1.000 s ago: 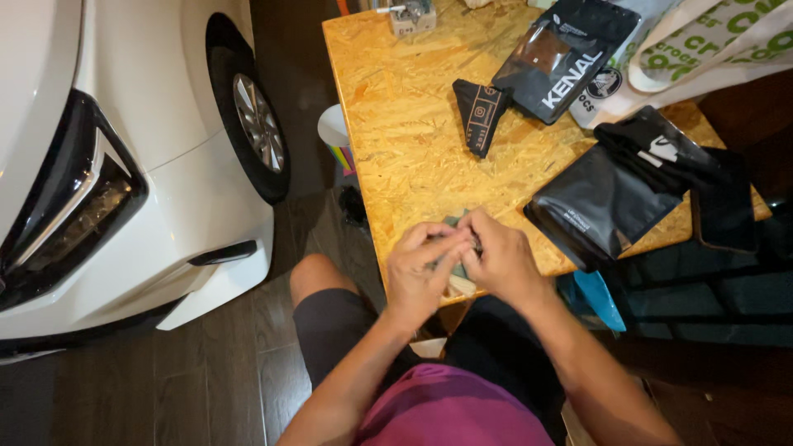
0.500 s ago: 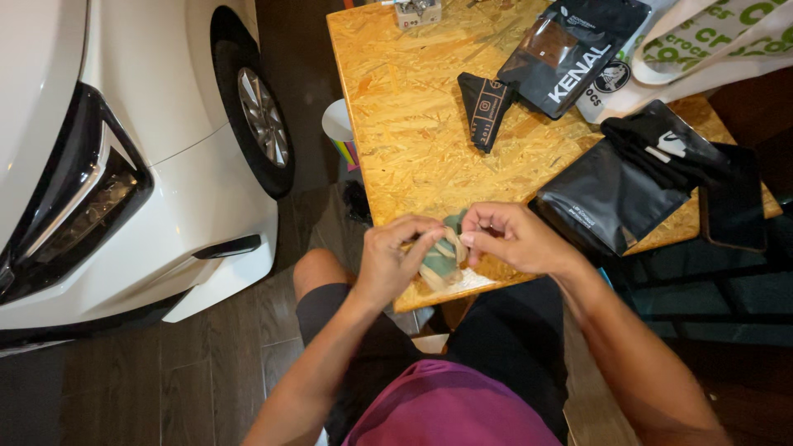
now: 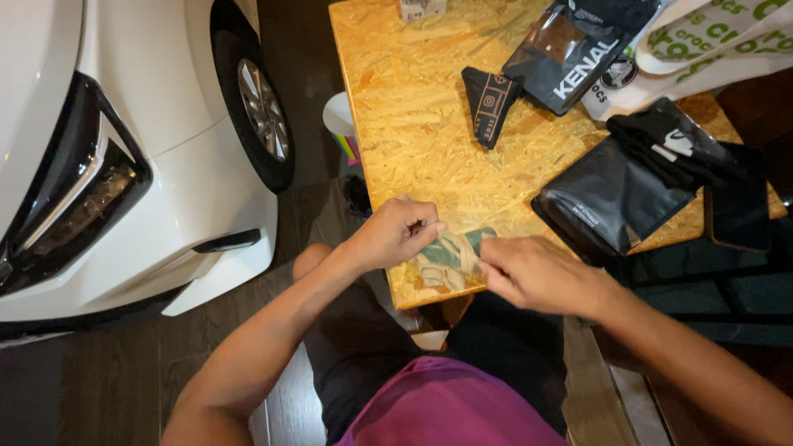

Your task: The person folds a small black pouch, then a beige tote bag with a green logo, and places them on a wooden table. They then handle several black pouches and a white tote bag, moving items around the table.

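Left hand (image 3: 401, 233) and right hand (image 3: 537, 272) each pinch one end of a clear packet (image 3: 450, 254) with green-and-white contents; fingers closed narrow on its edges. The packet lies between the fingers at the near edge of the table (image 3: 413, 124) — a slip or uneven pull could likely tear it or drop it off that edge. Beyond the right fingers lie a black pouch (image 3: 607, 202), sealed, contents hidden, and a windowed pouch (image 3: 570, 54), contents unclear.

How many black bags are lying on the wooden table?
2. One glossy black pouch with a clear window lies at the table's far edge. One plain black pouch lies near the right edge, beside the right hand. More may hide under the white bag.
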